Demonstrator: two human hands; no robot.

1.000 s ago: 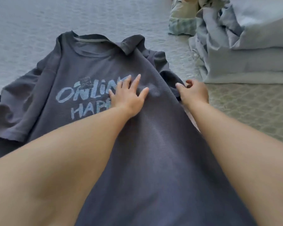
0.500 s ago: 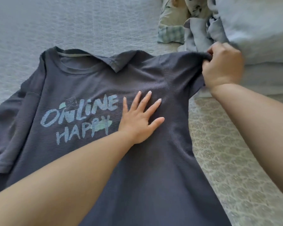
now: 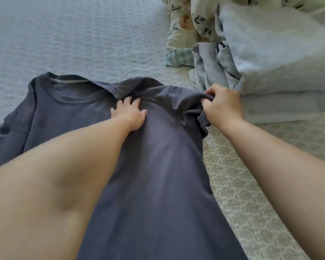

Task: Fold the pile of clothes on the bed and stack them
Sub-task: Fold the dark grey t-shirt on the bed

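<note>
The dark grey T-shirt [image 3: 158,166] lies spread on the bed [image 3: 83,34], collar toward the far side, hem toward the near edge. The left hand [image 3: 129,114] presses flat on the shirt's chest just right of the collar, fingers straight and spread. The right hand [image 3: 222,107] pinches the shirt's right sleeve [image 3: 195,104] with curled fingers, holding it out toward the right side of the bed. Just beyond the right hand, a stack of pale blue folded laundry [image 3: 280,72] rests on the bed. A floral fabric [image 3: 186,25] lies behind the stack.
</note>
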